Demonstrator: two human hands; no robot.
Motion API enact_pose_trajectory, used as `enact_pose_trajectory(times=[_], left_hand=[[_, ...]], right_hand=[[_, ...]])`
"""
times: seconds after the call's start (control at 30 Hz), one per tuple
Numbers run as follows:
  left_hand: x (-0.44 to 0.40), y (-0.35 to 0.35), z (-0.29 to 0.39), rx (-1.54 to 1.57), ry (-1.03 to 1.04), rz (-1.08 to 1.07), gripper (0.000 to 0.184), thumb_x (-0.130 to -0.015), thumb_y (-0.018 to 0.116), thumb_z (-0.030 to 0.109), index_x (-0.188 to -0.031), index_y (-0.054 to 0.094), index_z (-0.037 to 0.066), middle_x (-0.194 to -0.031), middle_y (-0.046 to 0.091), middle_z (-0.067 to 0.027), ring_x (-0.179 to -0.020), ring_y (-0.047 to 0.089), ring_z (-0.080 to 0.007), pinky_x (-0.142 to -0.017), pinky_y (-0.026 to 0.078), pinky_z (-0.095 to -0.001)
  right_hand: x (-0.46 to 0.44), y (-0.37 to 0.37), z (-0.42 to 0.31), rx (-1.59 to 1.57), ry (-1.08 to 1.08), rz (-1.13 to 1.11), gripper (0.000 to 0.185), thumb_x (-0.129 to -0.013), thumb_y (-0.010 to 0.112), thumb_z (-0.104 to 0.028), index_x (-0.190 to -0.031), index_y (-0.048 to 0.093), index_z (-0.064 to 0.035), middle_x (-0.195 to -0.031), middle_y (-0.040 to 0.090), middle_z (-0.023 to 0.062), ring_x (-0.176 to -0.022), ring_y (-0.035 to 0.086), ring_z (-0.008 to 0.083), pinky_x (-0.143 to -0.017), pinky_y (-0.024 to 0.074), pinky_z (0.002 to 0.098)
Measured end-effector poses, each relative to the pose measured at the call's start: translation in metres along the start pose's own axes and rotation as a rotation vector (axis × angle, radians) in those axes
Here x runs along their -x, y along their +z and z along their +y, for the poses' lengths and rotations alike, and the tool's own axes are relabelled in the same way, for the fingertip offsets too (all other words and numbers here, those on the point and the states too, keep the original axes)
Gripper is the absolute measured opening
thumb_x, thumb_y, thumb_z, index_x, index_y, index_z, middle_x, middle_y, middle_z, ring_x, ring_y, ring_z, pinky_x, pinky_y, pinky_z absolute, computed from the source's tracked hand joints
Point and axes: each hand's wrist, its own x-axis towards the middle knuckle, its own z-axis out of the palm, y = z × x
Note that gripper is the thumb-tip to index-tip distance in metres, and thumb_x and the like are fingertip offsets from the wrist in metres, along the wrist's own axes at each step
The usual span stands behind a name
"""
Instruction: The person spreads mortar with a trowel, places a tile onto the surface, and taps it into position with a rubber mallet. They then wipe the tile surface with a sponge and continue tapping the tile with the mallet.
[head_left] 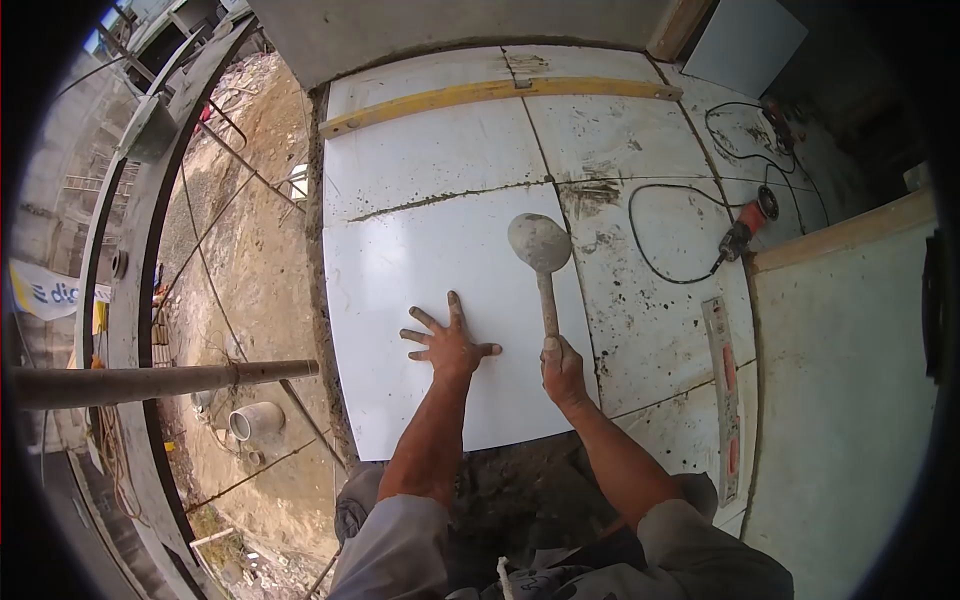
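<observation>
Evidently steadying the white tile (390, 260) under one spread palm: left hand (452, 348) wide open near its middle, fingers fanned and thumb out sideways, gripping nothing, seemingly resting on the surface, probably for support too while leaning over. Wrapped closely round the handle of a mallet (540, 243) with the right hand (563, 370), thumb up along the shaft, likely for better control of a bulky head. Held out over the tile's right side, close to the joint, though impossible to tell from above whether touching or just clear. Set, as for the tile, directly in front of the body, between an already tiled stretch beyond and a dark bare bed (510, 485) nearest the person. Lying on neighbouring tiles, perhaps for easy reach without crowding the hands: a yellow level (420, 105) across the far joint, a silver level (721, 400) to the right, an angle grinder (745, 225) with looped cord. Bright, smooth and glossy in looks, with a pale sheen, straight edges and only scattered specks, much cleaner than the dirt-smeared tiles to the right.
</observation>
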Motion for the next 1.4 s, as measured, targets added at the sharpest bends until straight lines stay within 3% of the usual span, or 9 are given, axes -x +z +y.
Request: enact_pose_trajectory(times=[0.1,0.23,0.5,0.67,0.83,0.97,1.13,1.23,1.4], left_hand=[[-0.001,-0.002,0.001,-0.01,-0.013,-0.017,0.127,-0.05,0.088,0.05,-0.149,0.011,0.035,-0.15,-0.01,-0.0313,-0.132,-0.003,-0.0632,-0.099,0.023,-0.0733],[-0.002,0.001,-0.002,-0.014,0.028,0.082,0.126,-0.05,0.088,0.05,-0.15,0.012,0.034,-0.15,-0.007,-0.032,-0.132,-0.001,-0.0633,-0.099,0.025,-0.0719],[0.002,-0.005,-0.003,-0.018,0.03,0.057,0.126,-0.048,0.09,0.048,-0.149,0.016,0.033,-0.149,-0.002,-0.0332,-0.131,0.005,-0.0637,-0.099,0.03,-0.069],[0.008,-0.004,-0.004,0.005,0.026,0.025,0.128,-0.047,0.091,0.045,-0.15,0.015,0.03,-0.149,-0.002,-0.0334,-0.131,0.005,-0.0636,-0.1,0.03,-0.0682],[-0.015,-0.01,-0.008,-0.02,0.039,0.102,0.129,-0.052,0.088,0.048,-0.151,0.009,0.021,-0.146,0.007,-0.0381,-0.132,0.016,-0.0589,-0.099,0.036,-0.0637],[-0.042,-0.005,-0.061,0.041,0.108,0.089,0.108,-0.069,0.08,0.042,-0.15,0.013,0.013,-0.144,0.028,-0.031,-0.136,0.031,-0.0381,-0.099,0.044,-0.0451],[-0.043,-0.003,-0.09,0.023,0.189,0.205,0.112,-0.062,0.085,0.039,-0.148,0.019,0.011,-0.154,0.019,-0.0151,-0.14,0.019,-0.0381,-0.101,0.035,-0.0608],[-0.041,-0.028,-0.087,0.05,0.015,0.169,0.125,-0.055,0.087,0.044,-0.15,0.011,0.013,-0.155,0.008,-0.0173,-0.142,0.009,-0.0408,-0.102,0.03,-0.0649],[-0.05,-0.045,-0.081,0.018,-0.052,0.068,0.141,-0.046,0.089,0.051,-0.15,0.002,0.015,-0.154,-0.004,-0.0234,-0.14,-0.001,-0.0477,-0.102,0.026,-0.0682]], right_hand=[[0.01,0.003,0.023,0.595,0.047,-0.014,0.048,-0.098,0.04,-0.042,-0.074,0.05,-0.0022,-0.054,0.048,0.0086,-0.046,0.048,0.0197,-0.046,0.0403,0.0358],[-0.014,-0.004,-0.096,0.134,0.029,-0.067,0.049,-0.097,0.041,-0.043,-0.071,0.049,-0.003,-0.051,0.046,0.0043,-0.046,0.048,0.0145,-0.045,0.0385,0.0317],[-0.016,0.018,-0.118,-0.21,-0.317,-0.043,0.05,-0.097,0.035,-0.049,-0.08,0.049,-0.0038,-0.054,0.046,0.0013,-0.043,0.04,0.0105,-0.042,0.035,0.0266],[0.029,0.016,0.032,0.698,0.175,-0.031,0.052,-0.097,0.038,-0.047,-0.078,0.052,-0.0012,-0.056,0.048,0.0071,-0.048,0.048,0.017,-0.047,0.0406,0.0327],[-0.004,0.004,-0.111,-0.072,0.16,-0.059,0.051,-0.097,0.039,-0.048,-0.074,0.047,-0.004,-0.052,0.043,0.0046,-0.045,0.044,0.014,-0.044,0.0389,0.0319],[0.005,0.025,-0.126,-0.284,-0.163,-0.004,0.052,-0.098,0.033,-0.052,-0.069,0.041,-0.0093,-0.052,0.037,-0.0024,-0.039,0.034,0.0072,-0.036,0.0311,0.0249],[0.071,0.034,0.033,0.618,0.047,-0.016,0.053,-0.097,0.033,-0.052,-0.072,0.045,-0.0078,-0.051,0.038,0.0015,-0.044,0.042,0.0091,-0.042,0.0359,0.03],[0.057,0.039,-0.074,0.136,0.236,-0.178,0.054,-0.097,0.032,-0.053,-0.071,0.044,-0.0074,-0.052,0.04,0.0019,-0.044,0.042,0.0094,-0.041,0.0344,0.029],[-0.015,0.063,-0.133,-0.363,-0.388,-0.008,0.054,-0.097,0.036,-0.052,-0.071,0.044,-0.0054,-0.054,0.042,-0.001,-0.044,0.041,0.0115,-0.04,0.0322,0.0275]])
